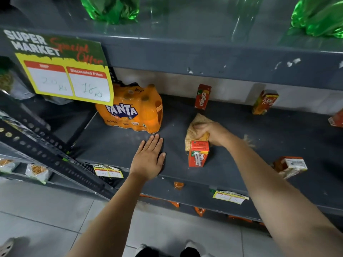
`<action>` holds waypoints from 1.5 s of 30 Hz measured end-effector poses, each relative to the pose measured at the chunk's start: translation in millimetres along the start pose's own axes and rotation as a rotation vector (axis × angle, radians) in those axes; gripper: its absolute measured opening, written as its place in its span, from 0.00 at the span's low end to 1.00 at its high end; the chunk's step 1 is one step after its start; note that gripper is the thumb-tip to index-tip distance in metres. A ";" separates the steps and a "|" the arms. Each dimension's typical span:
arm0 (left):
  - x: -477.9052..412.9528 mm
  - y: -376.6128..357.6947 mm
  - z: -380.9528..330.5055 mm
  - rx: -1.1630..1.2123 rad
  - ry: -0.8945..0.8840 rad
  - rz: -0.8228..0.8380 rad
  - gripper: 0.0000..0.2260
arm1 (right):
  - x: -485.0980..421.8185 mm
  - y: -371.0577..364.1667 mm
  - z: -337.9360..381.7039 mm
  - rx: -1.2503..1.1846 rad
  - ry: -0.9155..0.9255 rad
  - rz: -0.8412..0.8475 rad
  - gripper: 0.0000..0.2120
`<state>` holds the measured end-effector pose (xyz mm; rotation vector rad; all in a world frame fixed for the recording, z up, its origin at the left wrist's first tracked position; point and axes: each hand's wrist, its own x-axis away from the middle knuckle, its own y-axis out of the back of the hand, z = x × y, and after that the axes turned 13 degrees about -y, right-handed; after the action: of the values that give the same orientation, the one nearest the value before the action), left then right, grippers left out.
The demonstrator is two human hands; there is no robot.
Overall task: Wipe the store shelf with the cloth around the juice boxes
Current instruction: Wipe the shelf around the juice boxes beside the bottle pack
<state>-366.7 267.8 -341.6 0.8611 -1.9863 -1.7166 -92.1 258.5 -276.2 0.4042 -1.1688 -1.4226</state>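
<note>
The shelf (115, 143) is a dark grey metal deck, dusty and scuffed, with a pale back wall behind it and another grey shelf above carrying green bottles (111, 8). A yellow offer sign (65, 76) hangs from the upper edge at the left, and small price tags (107, 171) are stuck along the front lip. Below lies a light tiled floor (46, 210).

The right hand (209, 133) is closed around a bunched tan cloth (194, 125), pressing it on the shelf just behind a red juice box (198, 153) that stands near the front edge. The left hand (148, 158) lies flat and open on the shelf, fingers spread, holding nothing — it sits just in front of an orange Fanta pack (131, 108).

Another box (202, 97) stands upright at the back wall, a third (265, 102) farther right leans slightly, and one (289, 166) lies on its side near the front right. Something pale on the shelf beyond the right wrist is too blurred to tell — possibly a loose end of the cloth.
</note>
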 end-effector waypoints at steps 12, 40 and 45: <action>0.0 -3.7 5.6 -0.013 -0.009 0.003 0.27 | -21.6 76.1 -26.9 -0.082 -0.357 -0.396 0.14; -1.8 -2.9 6.9 0.045 -0.029 -0.029 0.31 | 41.7 84.5 -76.7 -0.091 -0.792 -0.379 0.22; -2.0 -3.5 6.1 0.040 -0.027 -0.042 0.31 | 34.1 42.4 -61.2 0.248 -0.852 -0.293 0.21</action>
<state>-368.4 273.4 -346.0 0.9040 -2.0404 -1.7256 -28.4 211.3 -255.4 0.1255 -2.0493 -1.7766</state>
